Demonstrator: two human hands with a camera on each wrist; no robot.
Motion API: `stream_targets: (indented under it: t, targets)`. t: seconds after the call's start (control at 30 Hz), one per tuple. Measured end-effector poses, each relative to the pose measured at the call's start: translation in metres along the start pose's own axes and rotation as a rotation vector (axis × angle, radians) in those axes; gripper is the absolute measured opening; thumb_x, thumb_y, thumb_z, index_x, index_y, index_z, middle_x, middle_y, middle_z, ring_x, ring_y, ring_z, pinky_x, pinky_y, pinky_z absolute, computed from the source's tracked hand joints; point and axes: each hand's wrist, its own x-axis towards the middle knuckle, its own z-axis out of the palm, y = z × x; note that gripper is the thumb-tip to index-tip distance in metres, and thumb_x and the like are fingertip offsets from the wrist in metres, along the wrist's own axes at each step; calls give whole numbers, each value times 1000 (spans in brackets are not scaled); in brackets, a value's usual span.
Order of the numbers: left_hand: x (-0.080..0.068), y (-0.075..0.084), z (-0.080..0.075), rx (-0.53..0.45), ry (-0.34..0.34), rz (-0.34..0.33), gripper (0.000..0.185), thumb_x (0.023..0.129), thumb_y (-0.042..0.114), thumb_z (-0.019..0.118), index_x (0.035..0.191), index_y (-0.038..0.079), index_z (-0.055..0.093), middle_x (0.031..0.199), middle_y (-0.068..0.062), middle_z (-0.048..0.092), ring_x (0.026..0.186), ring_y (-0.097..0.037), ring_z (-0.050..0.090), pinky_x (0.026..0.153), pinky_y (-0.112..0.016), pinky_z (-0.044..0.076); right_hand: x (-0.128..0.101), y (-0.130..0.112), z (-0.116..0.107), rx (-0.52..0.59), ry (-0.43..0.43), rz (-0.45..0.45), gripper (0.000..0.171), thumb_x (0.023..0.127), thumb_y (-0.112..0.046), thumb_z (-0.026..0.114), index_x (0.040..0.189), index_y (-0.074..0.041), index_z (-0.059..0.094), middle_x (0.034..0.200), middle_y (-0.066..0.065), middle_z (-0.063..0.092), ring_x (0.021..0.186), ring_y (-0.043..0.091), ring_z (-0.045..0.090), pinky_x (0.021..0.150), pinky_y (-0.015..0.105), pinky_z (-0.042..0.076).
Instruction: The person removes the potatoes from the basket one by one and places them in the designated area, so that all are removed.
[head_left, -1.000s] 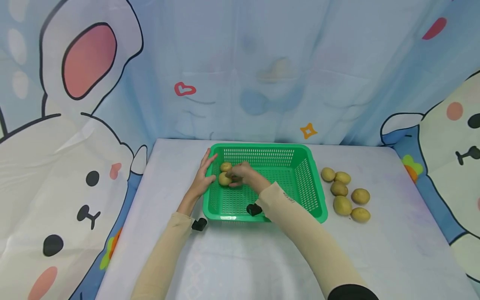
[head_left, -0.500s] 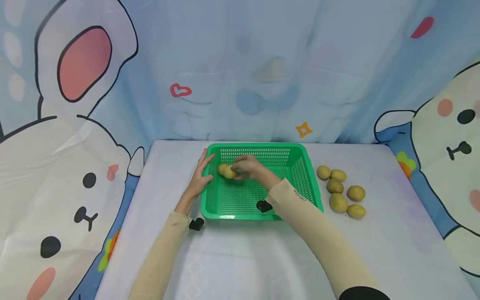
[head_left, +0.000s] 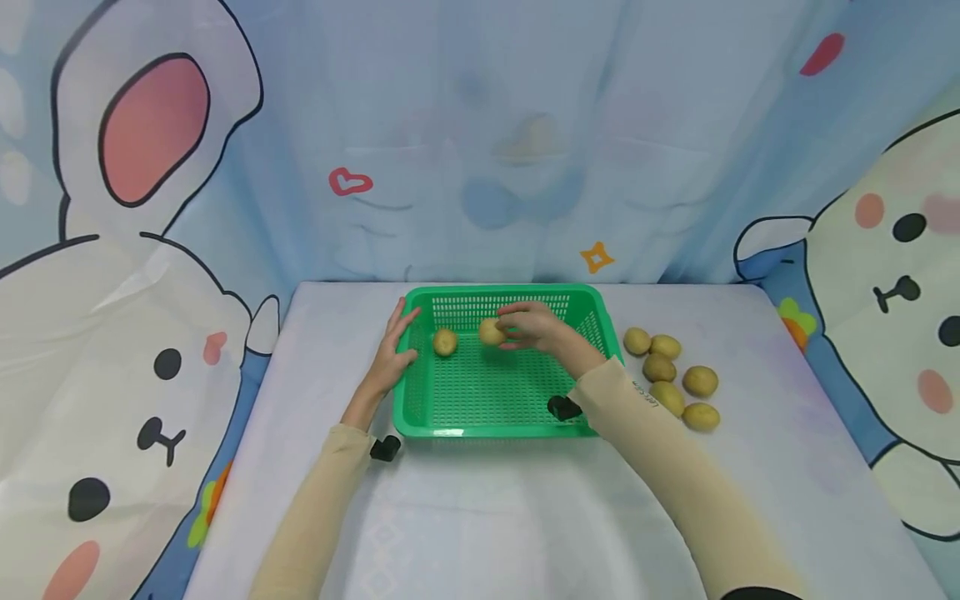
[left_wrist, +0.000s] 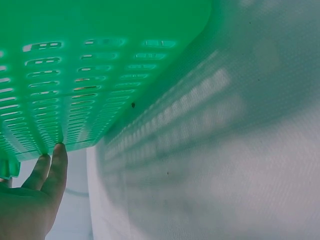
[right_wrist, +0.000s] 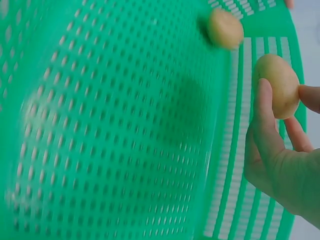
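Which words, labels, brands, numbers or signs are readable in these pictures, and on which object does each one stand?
Right sleeve: a short line of small dark print near the cuff, too small and blurred to read.
Green basket: no text or label to be seen in any view.
Potatoes and table cover: no text.
Backdrop curtain: only drawn bunnies, a heart and a star; no words or numbers.

Pale blue cartoon curtain [head_left: 480, 125] draped behind, big white rabbit [head_left: 112, 275] printed at left, bear face [head_left: 892, 275] at right, pale lilac-white cloth-covered surface [head_left: 525, 517], soft even light
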Motion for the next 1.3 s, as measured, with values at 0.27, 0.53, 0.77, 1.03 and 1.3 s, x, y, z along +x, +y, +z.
stream_targets:
  t: [0.27,0.53,0.77,1.03,1.3]
  targets:
    - [-1,1,-1,-10,-8,-8,76,76,-13,43,150,-9,29,163,-21,-4,150,-35,-8,113,-58,15,-11,0,-35,11,9,24,52,95,-1,56,145,5,42,147,23,36,134,42,41,101,50,44]
    - [-1,0,-1,-3,-4,0,76,76,-14,43,150,-9,29,163,-21,-3,150,-35,-7,111,-57,17,-28,-6,-60,19,-13,3,54,95,-1,52,147,5,38,150,23,33,136,43,37,104,53,40]
    - [-1,0,-1,-4,-10,-3,76,76,-14,43,151,-9,29,164,-18,-4,150,-34,-7,110,-54,18,-43,-8,-87,-16,-4,2,56,97,-4,51,150,4,35,151,21,31,135,40,38,101,49,44]
    - [0,1,0,4,-2,10,76,75,-14,43,150,-10,29,163,-21,-3,150,-37,-7,107,-54,21,-67,-11,-119,61,-6,12,55,98,-7,56,149,1,36,145,16,35,142,39,29,102,41,44]
    - [-1,3,1,11,1,-3,76,74,-14,43,149,-12,28,163,-21,-3,150,-37,-7,108,-55,20,-90,-4,-158,124,52,51,40,99,-12,57,137,-6,47,135,7,39,139,32,31,102,35,44]
